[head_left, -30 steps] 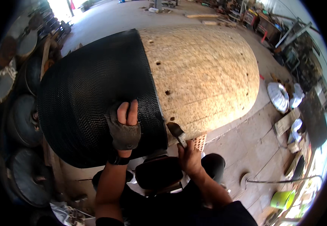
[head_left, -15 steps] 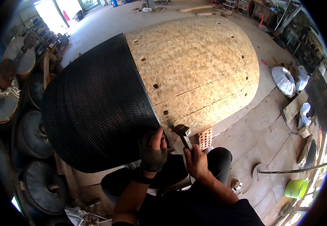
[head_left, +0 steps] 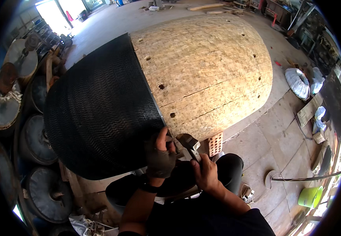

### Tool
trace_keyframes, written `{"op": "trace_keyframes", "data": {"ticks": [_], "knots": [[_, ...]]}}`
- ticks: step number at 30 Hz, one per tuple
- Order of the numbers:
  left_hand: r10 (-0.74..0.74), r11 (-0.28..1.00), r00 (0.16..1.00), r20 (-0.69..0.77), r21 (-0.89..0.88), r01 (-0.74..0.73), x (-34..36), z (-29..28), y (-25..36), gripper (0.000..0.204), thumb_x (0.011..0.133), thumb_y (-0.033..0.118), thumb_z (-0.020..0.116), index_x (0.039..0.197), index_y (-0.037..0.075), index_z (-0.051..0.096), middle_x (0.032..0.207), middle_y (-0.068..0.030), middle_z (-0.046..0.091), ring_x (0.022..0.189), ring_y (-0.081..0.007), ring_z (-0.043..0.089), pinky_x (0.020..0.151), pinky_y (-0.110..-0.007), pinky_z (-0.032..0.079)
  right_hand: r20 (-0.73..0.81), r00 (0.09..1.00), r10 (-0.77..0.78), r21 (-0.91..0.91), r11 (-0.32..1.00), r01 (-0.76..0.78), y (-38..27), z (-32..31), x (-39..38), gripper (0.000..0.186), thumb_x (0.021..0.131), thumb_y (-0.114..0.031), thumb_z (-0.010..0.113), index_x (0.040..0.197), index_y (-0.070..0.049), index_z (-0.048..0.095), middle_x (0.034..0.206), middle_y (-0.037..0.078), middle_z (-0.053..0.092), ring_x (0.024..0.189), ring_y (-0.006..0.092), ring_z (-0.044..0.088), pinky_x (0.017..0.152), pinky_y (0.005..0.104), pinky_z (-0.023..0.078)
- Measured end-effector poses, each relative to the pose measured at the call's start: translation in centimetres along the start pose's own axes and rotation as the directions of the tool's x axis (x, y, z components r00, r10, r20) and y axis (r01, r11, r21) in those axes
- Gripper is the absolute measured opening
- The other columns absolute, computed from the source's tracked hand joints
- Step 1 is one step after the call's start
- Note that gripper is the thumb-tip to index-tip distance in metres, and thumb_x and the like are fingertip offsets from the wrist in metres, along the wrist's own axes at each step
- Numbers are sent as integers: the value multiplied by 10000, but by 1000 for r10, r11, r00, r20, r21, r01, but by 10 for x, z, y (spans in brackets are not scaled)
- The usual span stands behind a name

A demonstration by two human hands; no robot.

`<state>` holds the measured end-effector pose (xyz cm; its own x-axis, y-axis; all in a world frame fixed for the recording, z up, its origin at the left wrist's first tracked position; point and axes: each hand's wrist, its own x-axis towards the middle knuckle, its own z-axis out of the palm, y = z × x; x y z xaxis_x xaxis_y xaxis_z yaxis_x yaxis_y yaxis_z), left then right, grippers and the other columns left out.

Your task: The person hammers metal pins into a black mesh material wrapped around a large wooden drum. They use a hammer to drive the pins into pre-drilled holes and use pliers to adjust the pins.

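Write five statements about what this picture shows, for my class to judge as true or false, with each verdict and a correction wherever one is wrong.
1. The right hand grips a hammer. True.

2. The left hand is completely bare. False: the left hand wears a dark glove that leaves fingers exposed.

3. A black ribbed covering lies over the left part of the pale drum, whose right part is uncovered. True.

4. The bucket at the lower right is red. False: the bucket is yellow-green.

5. An orange block with many holes shows just below the lower edge of the pale drum. True.
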<state>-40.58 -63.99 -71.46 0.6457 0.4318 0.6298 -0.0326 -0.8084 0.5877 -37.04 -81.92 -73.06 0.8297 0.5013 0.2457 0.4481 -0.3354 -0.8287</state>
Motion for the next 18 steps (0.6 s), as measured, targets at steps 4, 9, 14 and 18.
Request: {"op": "trace_keyframes", "data": {"ticks": [4,9,14,18], "knots": [[261,960,965,-18,109,-258,-5,-7,-15,476,803,-88,684,1255,39,606,956,-95,696,918,-301,633,860,-425,486,-9,1000,13,-31,999,-14,2,-2,0,243,990,-225,638,1060,-5,562,780,250,648,713,454,660,611,489,515],[224,972,974,-28,82,-221,-3,-5,-11,546,762,-72,685,1288,45,601,945,-95,680,886,-295,623,838,-436,487,12,996,89,-28,996,-89,10,1,-6,249,994,-230,634,1063,-1,565,776,241,646,709,449,659,622,486,520],[100,995,995,-27,21,-99,-5,4,-7,580,755,-96,680,1309,15,548,916,-73,684,880,-244,641,864,-404,484,19,997,77,-17,997,-76,7,3,-6,241,989,-218,638,1064,-1,566,771,240,648,711,448,661,614,487,518],[89,994,994,-61,66,-85,-5,13,-6,625,728,-28,687,1333,17,535,920,-101,642,860,-283,616,829,-437,473,10,1000,16,-11,1000,-16,1,4,-6,212,989,-180,628,1035,11,550,748,226,625,674,414,650,596,440,503]]}}
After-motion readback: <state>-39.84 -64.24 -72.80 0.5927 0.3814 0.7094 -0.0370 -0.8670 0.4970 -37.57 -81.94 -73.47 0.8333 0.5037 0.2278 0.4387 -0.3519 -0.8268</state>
